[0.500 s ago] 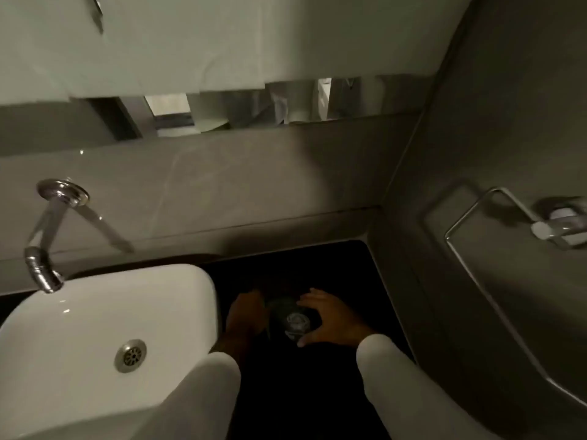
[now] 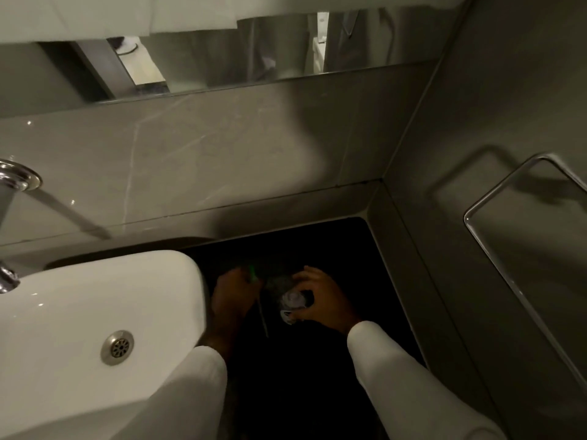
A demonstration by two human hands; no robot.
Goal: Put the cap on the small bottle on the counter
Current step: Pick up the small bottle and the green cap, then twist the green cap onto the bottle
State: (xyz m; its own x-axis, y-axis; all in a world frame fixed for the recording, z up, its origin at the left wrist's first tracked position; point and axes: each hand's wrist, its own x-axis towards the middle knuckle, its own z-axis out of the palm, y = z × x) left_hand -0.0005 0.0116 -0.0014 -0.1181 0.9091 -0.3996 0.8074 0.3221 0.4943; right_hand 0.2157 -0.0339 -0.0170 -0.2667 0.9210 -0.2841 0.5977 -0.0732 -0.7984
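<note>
The small bottle [image 2: 293,301] is a dim, clear shape with a pale top, standing on the black counter [image 2: 349,249] between my hands. My right hand [image 2: 327,301] curls around its right side, fingers touching the pale top. My left hand [image 2: 233,298] is closed just left of the bottle, near a faint green glint and a thin stick-like thing; what it holds is too dark to make out. I cannot pick out the cap as a separate piece. Both arms wear white sleeves.
A white basin [image 2: 95,312] with a metal drain [image 2: 117,347] sits directly left of my left hand. A chrome tap [image 2: 12,182] is at the far left. Grey walls close the counter at back and right, with a chrome towel rail [image 2: 508,249] on the right wall.
The view has shifted slightly right and closer. My hands stay around the bottle; my right-hand fingers have moved further over its top.
</note>
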